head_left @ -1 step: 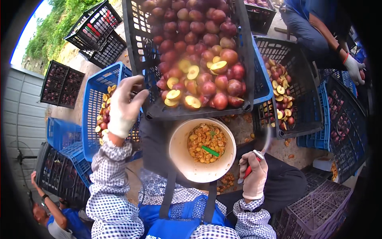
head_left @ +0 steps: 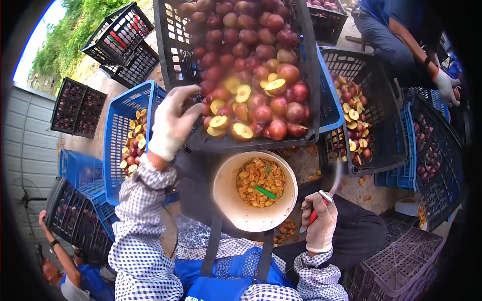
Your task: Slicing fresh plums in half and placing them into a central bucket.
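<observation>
My left hand (head_left: 173,123), in a pale glove, is at the near left corner of a black crate (head_left: 246,146). Its thumb and fingers are apart with nothing between them, the fingertips over the crate's edge. Whole red plums (head_left: 249,37) fill the crate, and several halved yellow plums (head_left: 243,131) lie at its near end. In my gloved right hand (head_left: 321,227) is a knife (head_left: 327,197) with a red and silver handle, its blurred curved blade pointing up. Between my hands stands a white bucket (head_left: 224,193) holding many plum pits (head_left: 251,183) and a green strip (head_left: 265,191).
A blue crate (head_left: 113,145) with plum halves stands left; a black crate (head_left: 386,145) with more stands right. Stacked crates (head_left: 80,108) line both sides. One person with a gloved hand (head_left: 446,86) works at upper right; another (head_left: 80,273) holds a crate at lower left.
My left hand has moved right, from beside the black crate to over its near left corner. My right hand and the knife have stayed put.
</observation>
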A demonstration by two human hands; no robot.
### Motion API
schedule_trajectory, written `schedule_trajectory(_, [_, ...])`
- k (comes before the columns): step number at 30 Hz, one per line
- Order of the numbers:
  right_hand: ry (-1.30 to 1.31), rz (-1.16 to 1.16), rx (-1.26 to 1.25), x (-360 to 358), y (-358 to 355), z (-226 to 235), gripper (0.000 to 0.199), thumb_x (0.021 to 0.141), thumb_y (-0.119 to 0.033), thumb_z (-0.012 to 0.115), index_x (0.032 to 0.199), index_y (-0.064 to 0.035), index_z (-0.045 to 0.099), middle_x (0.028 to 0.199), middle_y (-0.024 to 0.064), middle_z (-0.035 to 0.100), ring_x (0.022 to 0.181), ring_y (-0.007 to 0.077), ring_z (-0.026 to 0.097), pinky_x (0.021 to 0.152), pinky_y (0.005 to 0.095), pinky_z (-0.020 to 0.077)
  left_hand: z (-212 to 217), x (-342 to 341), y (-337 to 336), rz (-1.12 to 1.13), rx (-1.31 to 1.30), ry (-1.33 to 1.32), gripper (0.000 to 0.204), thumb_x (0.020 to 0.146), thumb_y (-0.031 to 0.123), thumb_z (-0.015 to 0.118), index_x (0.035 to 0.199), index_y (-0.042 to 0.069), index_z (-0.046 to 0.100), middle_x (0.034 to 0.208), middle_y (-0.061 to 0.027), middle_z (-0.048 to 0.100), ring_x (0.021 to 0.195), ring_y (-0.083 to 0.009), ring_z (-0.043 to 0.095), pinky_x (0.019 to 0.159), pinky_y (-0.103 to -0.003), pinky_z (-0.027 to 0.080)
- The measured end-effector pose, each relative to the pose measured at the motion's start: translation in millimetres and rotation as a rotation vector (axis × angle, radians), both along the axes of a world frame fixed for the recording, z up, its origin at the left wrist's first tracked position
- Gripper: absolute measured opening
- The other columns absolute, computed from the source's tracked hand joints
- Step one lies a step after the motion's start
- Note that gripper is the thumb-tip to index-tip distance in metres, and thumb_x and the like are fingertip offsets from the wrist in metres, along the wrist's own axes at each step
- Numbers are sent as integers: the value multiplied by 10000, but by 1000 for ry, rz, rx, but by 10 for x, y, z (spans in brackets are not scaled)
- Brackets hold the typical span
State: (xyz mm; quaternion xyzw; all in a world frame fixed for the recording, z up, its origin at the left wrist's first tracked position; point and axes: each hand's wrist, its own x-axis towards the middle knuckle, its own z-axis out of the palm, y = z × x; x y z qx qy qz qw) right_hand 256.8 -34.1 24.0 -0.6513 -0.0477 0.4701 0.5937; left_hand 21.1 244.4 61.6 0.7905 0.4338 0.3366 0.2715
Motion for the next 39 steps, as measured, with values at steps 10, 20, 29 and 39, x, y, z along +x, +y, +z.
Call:
schedule_trajectory(10, [41, -2, 10, -31, -49, -118, 282, 900, -289, 682, 943, -13, 640, 737, 22, 634, 546, 52, 517, 469, 187, 391, -647, 1244, 1262, -163, 22, 381, 519, 733, 202, 726, 1207, 61, 569, 1202, -192, 608, 1102, -369, 588, 904, -445, 486])
schedule_trajectory(20, [-11, 44, 150, -241, -98, -326, 331, 934, -378, 609, 920, -47, 629, 688, 16, 583, 481, 68, 479, 392, 219, 345, -624, 630, 832, -125, -765, -305, 442, 836, 276, 690, 1222, 119, 543, 1008, -91, 647, 883, -229, 653, 721, -377, 553])
schedule_trajectory(29, [-50, 337, 323, -646, -428, -555, 384, 984, -417, 546, 1077, -45, 573, 772, 3, 534, 526, 39, 433, 435, 183, 332, -381, 110, -1048, -398, -1336, -1068, 478, 1009, 471, 482, 1233, 54, 548, 1032, -101, 660, 734, -179, 638, 577, -251, 507])
schedule_trajectory(39, [-811, 482, 417, -1054, -224, 239, 337, 966, -345, 629, 856, -37, 550, 656, 141, 517, 566, 288, 550, 548, 376, 433, -371, -125, -2016, -283, -1273, -986, 631, 984, 629, 413, 1182, 54, 580, 895, -65, 637, 647, -117, 523, 543, -210, 410])
